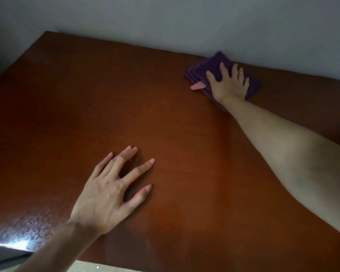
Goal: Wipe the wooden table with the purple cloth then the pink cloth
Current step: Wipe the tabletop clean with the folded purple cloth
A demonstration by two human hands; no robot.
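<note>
Near the far right edge of the table, the fingers [222, 68] of the person's right hand [229, 85] lie spread apart and flat, pressing down on the folded purple cloth [206, 65] rather than gripping it. The thumb points left, toward a small pink tab [197, 86] that sticks out from under the cloth's near-left side; whether it is a label or a corner of another cloth cannot be told. The cloth is folded into several layers whose stepped edges show on its left side, and its far corner lies just beside the pale grey wall [165, 20] behind the table. The right forearm [283, 146] is bare and stretches from the lower right of the view diagonally up to the cloth.

Closer to the camera, the fingers of the left hand [108, 193] are also splayed, fingertips and palm resting directly on the bare surface, holding nothing. The thumb angles to the right, apart from the index finger. This hand sits well apart from the cloth, in the near-left half of the tabletop, and its bare forearm enters from the bottom left.

Both hands rest on the glossy reddish-brown wooden table [165, 114], which fills most of the view. A bright patch of reflected light shows at its near-left corner, and the back edge meets the wall. A strip of pale floor [98, 266] is visible below the near edge.
</note>
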